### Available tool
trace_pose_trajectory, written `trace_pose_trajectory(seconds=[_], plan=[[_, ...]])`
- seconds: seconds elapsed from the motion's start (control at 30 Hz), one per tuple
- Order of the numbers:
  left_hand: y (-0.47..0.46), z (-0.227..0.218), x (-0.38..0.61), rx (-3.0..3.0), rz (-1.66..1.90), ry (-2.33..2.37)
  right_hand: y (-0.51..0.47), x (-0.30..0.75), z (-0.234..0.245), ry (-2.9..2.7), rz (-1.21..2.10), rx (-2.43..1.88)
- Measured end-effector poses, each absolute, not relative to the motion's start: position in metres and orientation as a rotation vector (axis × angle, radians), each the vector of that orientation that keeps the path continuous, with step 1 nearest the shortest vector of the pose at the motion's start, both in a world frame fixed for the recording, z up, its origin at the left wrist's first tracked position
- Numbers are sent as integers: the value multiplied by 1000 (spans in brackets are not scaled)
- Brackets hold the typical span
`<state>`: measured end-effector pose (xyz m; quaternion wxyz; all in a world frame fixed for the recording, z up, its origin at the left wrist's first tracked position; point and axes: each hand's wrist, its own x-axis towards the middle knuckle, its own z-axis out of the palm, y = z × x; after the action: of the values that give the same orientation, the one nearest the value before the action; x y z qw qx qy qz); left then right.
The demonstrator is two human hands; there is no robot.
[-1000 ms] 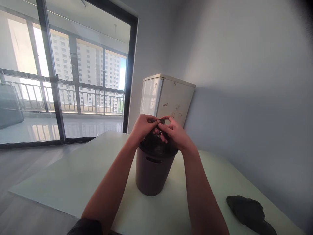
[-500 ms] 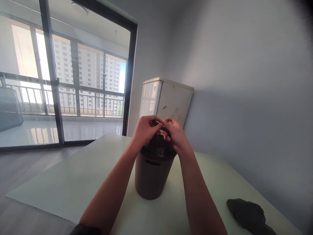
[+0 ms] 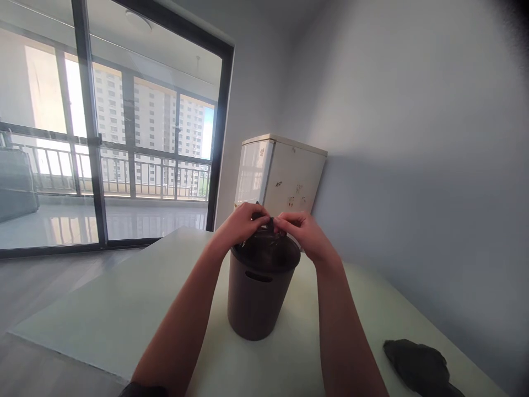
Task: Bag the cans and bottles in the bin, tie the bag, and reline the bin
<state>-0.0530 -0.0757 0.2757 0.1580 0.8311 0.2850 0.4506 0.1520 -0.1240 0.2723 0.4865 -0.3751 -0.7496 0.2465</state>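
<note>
A dark brown trash can (image 3: 254, 306) stands upright on a pale table, with a slot-shaped handle hole facing me. Black plastic of a trash bag (image 3: 268, 234) rises out of its mouth. My left hand (image 3: 248, 222) pinches the gathered plastic above the can's left rim. Close beside it, my right hand (image 3: 301, 229) pinches the same plastic from the right. The fingertips of both hands nearly meet over the opening. Part of the bag inside the can is in shadow.
A crumpled black plastic bag (image 3: 419, 364) lies on the pale table (image 3: 136, 300) at the lower right. Behind the can stands a white cabinet (image 3: 295, 171), near the wall. Sliding glass doors (image 3: 152, 132) are at the left.
My right hand has shifted a little right and down, and its fingers have straightened. My left hand has dropped slightly left. More of the can's rim shows.
</note>
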Motion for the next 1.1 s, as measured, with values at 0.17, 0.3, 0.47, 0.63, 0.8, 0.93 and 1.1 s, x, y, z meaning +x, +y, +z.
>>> trace_pose_trajectory(seconds=[0.17,0.3,0.47,0.63,0.8,0.93,1.1], plan=[[-71,276,-58,2349,1238,789,-131,148,272,-1878,338,-1152],[-77,279,-53,2292,1172,618,-129,139,269,-1908,332,-1149],[-80,280,-57,2182,1199,553,-129,140,273,-1895,342,-1129],[-71,278,-63,2064,1217,530,-121,150,274,-1743,367,-998],[-53,271,-72,2149,1214,790,-114,165,272,-1687,442,-1085],[-40,265,-89,2253,1057,1013,-109,193,266,-1827,407,-1324],[-45,269,-91,2311,1125,1037,-106,210,263,-1751,400,-1457]])
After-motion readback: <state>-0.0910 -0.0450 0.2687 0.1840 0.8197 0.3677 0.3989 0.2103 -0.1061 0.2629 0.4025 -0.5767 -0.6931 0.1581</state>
